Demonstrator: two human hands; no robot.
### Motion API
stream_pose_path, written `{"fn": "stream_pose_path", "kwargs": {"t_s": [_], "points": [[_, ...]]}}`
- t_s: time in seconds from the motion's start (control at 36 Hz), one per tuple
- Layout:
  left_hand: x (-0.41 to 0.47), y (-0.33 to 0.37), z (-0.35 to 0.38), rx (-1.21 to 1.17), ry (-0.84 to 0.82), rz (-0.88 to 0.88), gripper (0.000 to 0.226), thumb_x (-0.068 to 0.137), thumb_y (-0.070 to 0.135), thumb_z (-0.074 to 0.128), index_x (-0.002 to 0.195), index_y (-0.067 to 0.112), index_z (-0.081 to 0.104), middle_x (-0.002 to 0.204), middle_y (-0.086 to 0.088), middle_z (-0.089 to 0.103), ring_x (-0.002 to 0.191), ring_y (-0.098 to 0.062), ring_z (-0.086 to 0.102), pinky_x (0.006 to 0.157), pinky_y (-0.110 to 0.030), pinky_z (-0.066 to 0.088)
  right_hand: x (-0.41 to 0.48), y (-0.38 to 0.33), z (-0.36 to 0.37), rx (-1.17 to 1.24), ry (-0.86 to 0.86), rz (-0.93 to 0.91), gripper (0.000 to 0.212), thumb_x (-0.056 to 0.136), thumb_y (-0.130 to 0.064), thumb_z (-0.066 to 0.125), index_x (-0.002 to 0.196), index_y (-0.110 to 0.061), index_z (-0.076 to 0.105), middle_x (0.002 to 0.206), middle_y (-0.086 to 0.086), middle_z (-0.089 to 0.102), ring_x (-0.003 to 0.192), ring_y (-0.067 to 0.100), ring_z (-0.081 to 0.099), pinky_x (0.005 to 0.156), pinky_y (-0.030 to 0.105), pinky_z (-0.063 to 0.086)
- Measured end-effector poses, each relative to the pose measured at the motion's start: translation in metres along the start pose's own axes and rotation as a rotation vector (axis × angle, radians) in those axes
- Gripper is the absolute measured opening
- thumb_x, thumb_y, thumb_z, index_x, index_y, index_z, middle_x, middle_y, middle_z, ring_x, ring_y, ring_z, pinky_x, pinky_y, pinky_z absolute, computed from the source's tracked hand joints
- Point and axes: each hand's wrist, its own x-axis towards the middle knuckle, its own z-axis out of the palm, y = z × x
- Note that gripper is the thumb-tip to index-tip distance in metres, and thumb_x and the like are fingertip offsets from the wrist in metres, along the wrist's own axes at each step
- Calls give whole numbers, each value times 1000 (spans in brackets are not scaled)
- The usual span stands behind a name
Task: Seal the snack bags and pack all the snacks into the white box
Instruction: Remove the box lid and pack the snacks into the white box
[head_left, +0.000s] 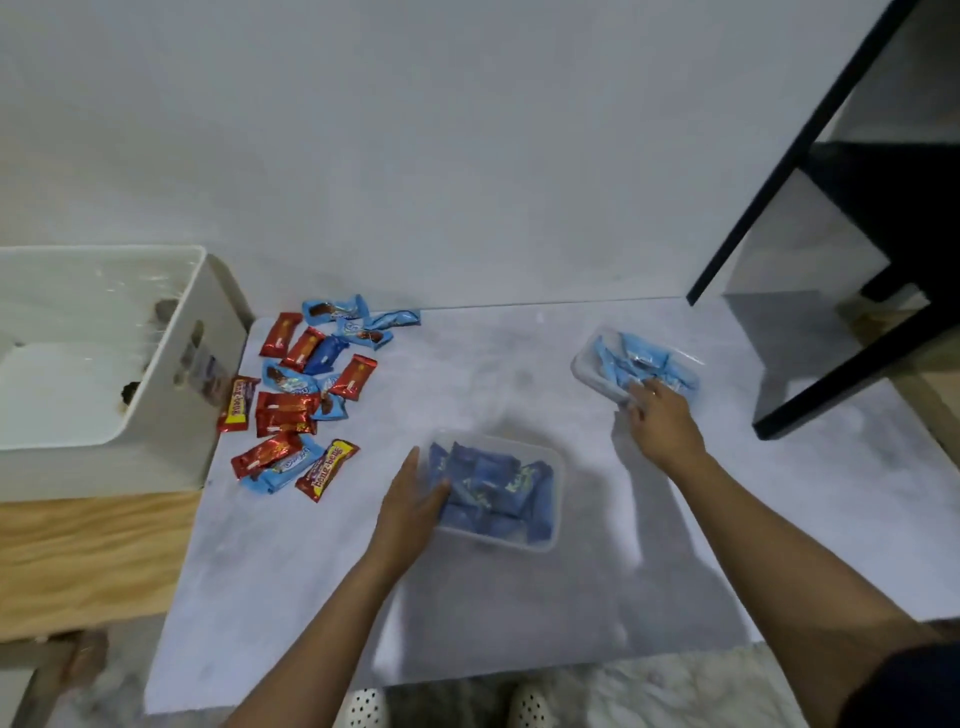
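My left hand (410, 506) lies open, flat against the left side of the near snack bag (496, 493), fingers toward 12 o'clock. At 2 o'clock, my right hand (665, 421) pinches the near edge of the far snack bag (636, 364). The white box (156, 374) stands at 10 o'clock, with loose snacks (306, 389) just beside it.

One head-worn camera looks forward and steeply down from above the near edge of the tabletop (311, 571), facing the wall behind it. It sits close: both forearms enter from the bottom, and shoes show just below the tabletop's near edge.
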Motion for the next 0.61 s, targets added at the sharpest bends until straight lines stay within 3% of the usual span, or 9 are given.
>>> {"fn": "stream_pose_path", "kwargs": {"t_s": [0.06, 0.17, 0.28, 0.36, 0.42, 0.5, 0.61], "points": [[3, 5, 3, -84, 27, -36, 51, 93, 20, 54, 139, 10, 36, 133, 4, 46, 119, -12, 46, 91, -18, 35, 0, 3, 6, -6, 72, -4, 36, 92, -15, 48, 127, -8, 56, 136, 18, 49, 122, 40, 43, 99, 43, 42], [21, 10, 4, -187, 48, -87, 60, 90, 20, 60, 143, 13, 33, 143, -7, 43, 127, -23, 46, 100, -29, 39, -10, -1, 9, -45, 145, -21, 31, 91, -12, 47, 116, -5, 63, 126, 15, 57, 114, 39, 46, 89, 42, 44], [53, 23, 7, -118, 61, -55, 58, 86, 25, 65, 138, 11, 42, 142, -11, 46, 126, -25, 46, 106, -36, 38, -29, 2, 19, -26, 272, -145, 28, 81, -11, 43, 82, -3, 70, 88, 17, 67, 79, 39, 58, 59, 38, 50], [73, 31, 13, -66, 137, -22, 60, 83, 26, 68, 135, 8, 44, 137, -14, 48, 123, -27, 47, 106, -37, 37, -39, 6, 23, -77, 326, -234, 9, 75, -1, 62, 68, -6, 66, 73, 12, 63, 65, 36, 58, 48, 35, 47], [75, 37, 20, -128, 213, -44, 63, 84, 22, 67, 138, 8, 38, 138, -14, 44, 126, -27, 43, 107, -36, 35, -39, 9, 20, -112, 327, -255, 8, 70, -1, 70, 71, -9, 67, 75, 11, 64, 69, 36, 60, 51, 36, 46], [65, 43, 33, -201, 291, -103, 66, 87, 18, 63, 143, 7, 28, 144, -15, 37, 132, -27, 37, 108, -32, 31, -33, 16, 12, -82, 284, -153, 23, 74, -12, 71, 97, -10, 68, 101, 13, 65, 93, 37, 58, 70, 42, 47], [32, 33, 51, -321, 313, -105, 57, 91, 15, 55, 142, 11, 30, 138, 1, 42, 124, -17, 43, 105, -24, 33, -21, 21, 1, 73, 185, 52, 51, 87, -24, 59, 134, -10, 45, 137, 15, 44, 125, 34, 40, 98, 45, 37]]}}
